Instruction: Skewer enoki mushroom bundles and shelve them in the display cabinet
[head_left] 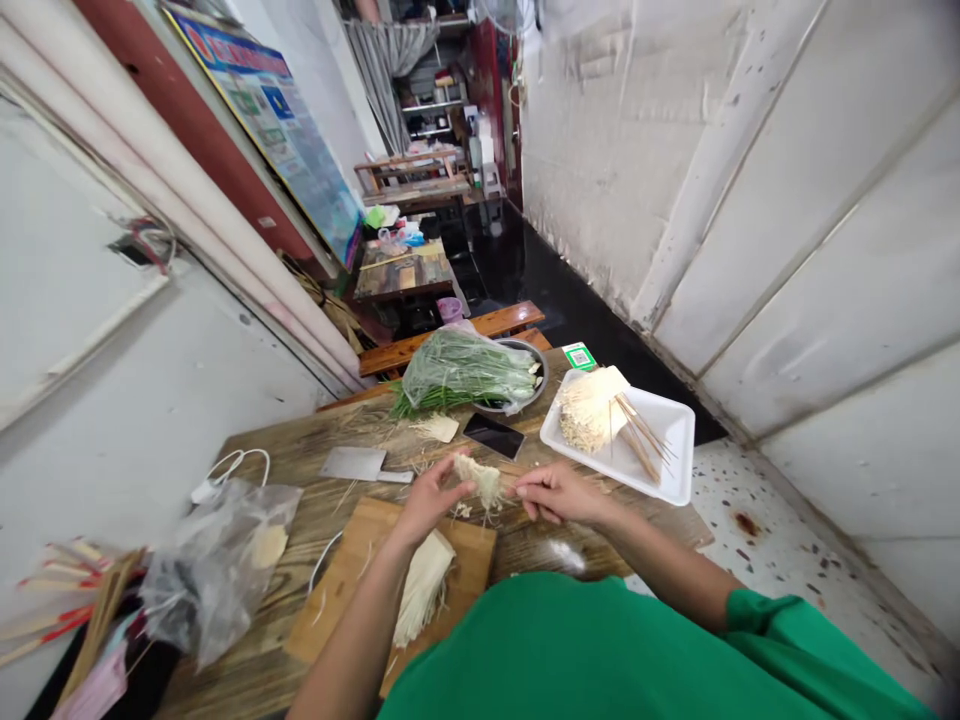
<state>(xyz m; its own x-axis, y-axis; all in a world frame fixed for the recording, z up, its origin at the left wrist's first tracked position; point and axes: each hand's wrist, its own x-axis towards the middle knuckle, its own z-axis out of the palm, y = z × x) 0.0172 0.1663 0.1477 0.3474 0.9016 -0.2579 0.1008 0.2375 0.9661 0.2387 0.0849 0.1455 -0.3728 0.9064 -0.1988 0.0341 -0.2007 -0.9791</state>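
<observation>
My left hand [435,495] pinches a small bunch of enoki mushrooms [484,480], its pale strands hanging loosely. At the bunch's right side, my right hand [551,492] has its fingers closed on a thin wooden skewer [510,478]; whether the tip is inside the mushrooms cannot be made out. Below my hands, a larger clump of enoki [426,592] lies on a wooden cutting board [330,600]. To the right, a white foam tray [681,440] holds several skewered enoki bunches [592,405], their sticks pointing to the lower right.
A cleaver [354,463] lies left of my hands, and a phone [493,436] just beyond them. Bagged green vegetables [469,365] rest over a metal bowl [543,378]. A crumpled plastic bag [210,570] sits at the left; a small enoki piece [442,428] lies behind the cleaver.
</observation>
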